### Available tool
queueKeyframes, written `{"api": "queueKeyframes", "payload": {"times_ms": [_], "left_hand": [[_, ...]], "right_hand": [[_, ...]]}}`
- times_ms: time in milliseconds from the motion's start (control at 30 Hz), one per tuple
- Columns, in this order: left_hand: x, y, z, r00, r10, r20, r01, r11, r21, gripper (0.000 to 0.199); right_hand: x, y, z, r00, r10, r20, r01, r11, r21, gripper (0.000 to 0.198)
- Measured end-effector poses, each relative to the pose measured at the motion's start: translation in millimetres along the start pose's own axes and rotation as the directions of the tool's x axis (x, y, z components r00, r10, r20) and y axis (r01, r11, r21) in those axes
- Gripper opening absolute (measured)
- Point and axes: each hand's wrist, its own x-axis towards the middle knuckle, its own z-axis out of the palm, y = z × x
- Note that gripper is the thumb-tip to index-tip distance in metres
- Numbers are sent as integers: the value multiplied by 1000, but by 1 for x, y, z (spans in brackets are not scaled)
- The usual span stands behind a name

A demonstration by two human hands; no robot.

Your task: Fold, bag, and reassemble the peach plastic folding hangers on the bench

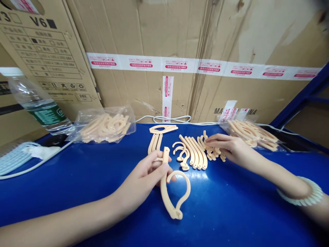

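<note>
My left hand (154, 171) is closed around a beige curved hanger arm (167, 199), with a hook (189, 187) joined at its lower end. Over a pile of small beige pieces (212, 154) at the right, my right hand (231, 147) has its fingers pinched together. A small upright piece (205, 134) shows at those fingertips; whether it is gripped I cannot tell. Between the hands lie a row of curved hanger arms (196, 154) and several loose hooks (183, 151). Behind my left hand are more arms (155, 141), below a joined hanger (163, 129).
Clear bags of beige parts stand at the back left (108, 127) and back right (253, 132). A water bottle (43, 106) leans at the far left near a white cable (33, 171). Cardboard (144, 92) walls the back of the blue table (218, 212). A dark flat device (290, 140) lies right.
</note>
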Motion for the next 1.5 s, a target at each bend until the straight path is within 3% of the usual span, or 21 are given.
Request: {"api": "queueKeyframes", "payload": {"times_ms": [167,267,400,533,800,867,933,1000,1033,1100,1167,1267,1367,1500], "left_hand": [[-1,1,-2,997,1,-78,-2,1000,-12,27],[0,1,-1,997,-1,-78,-4,998,-63,26],[1,2,1,997,9,-74,-17,994,-103,25],[-2,0,4,999,41,-36,-45,991,-128,27],[-2,0,6,997,70,-45,-74,993,-95,23],[-1,-3,3,994,89,-65,-91,995,-31,26],[0,-6,0,972,206,-117,-191,974,125,34],[-2,-10,-3,882,446,-152,-352,837,418,50],[-3,-11,-4,810,576,-109,-420,700,578,56],[-8,-13,-4,677,727,116,-521,362,773,55],[-12,-14,-1,616,700,361,-612,138,779,36],[-15,-17,6,600,606,522,-683,48,729,10],[-16,-19,10,577,584,571,-695,-17,719,20],[-18,-16,10,565,552,613,-690,-92,718,19]], "right_hand": [[-1,9,1,999,18,43,-14,996,-87,48],[2,-14,-5,999,4,-49,-9,993,-114,42],[7,-72,-13,975,-197,-103,197,980,-11,32],[8,-107,-10,926,-369,-78,354,921,-160,34],[6,-104,2,939,-335,-78,328,940,-92,30],[6,-105,4,939,-335,-85,331,942,-54,28],[6,-107,6,941,-324,-95,323,946,-26,25],[5,-109,7,949,-293,-115,294,956,-10,25],[5,-110,7,953,-275,-128,277,961,-5,25],[5,-113,8,959,-244,-147,247,969,4,27],[5,-116,9,959,-233,-162,239,971,14,29],[5,-121,12,958,-233,-169,242,969,38,30],[3,-126,14,950,-246,-193,252,968,6,29],[1,-133,17,929,-280,-243,271,960,-70,24]]}}
